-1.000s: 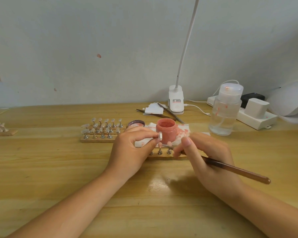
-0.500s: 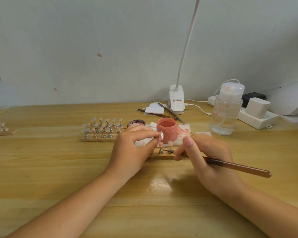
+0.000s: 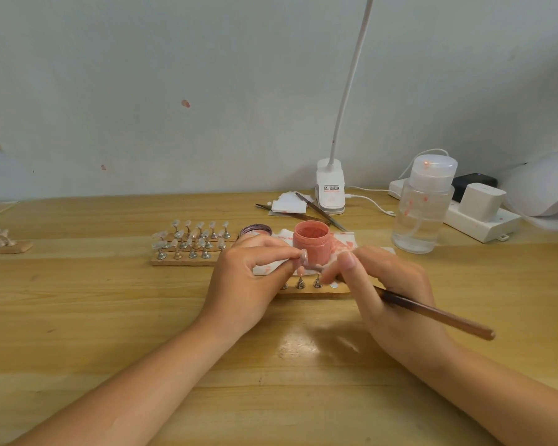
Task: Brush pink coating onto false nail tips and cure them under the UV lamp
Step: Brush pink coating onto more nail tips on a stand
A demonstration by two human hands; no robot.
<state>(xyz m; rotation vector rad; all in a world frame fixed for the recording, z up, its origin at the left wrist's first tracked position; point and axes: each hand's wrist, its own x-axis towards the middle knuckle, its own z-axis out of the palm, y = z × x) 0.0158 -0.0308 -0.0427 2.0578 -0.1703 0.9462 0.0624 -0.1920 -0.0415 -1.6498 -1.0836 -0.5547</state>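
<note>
At centre frame we've got our left hand (image 3: 245, 278) pinching a nail tip (image 3: 303, 256) steady on its stand, right hand (image 3: 387, 284) clamped pencil-style on the brush (image 3: 432, 313), bristles at the tip, pink jar (image 3: 312, 241) just behind for reloading.

right hand (image 3: 384, 284) | brush (image 3: 432, 313) tip drawn slightly nearer pinched nail tip (image 3: 303, 256)

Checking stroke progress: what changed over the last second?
Little. The right hand eased the brush slightly up and toward the nail tip pinched by the left hand; its bristle end is now close beside the tip. Both grips unchanged. The pink jar, the stand strips and the bottle stayed put.
</note>
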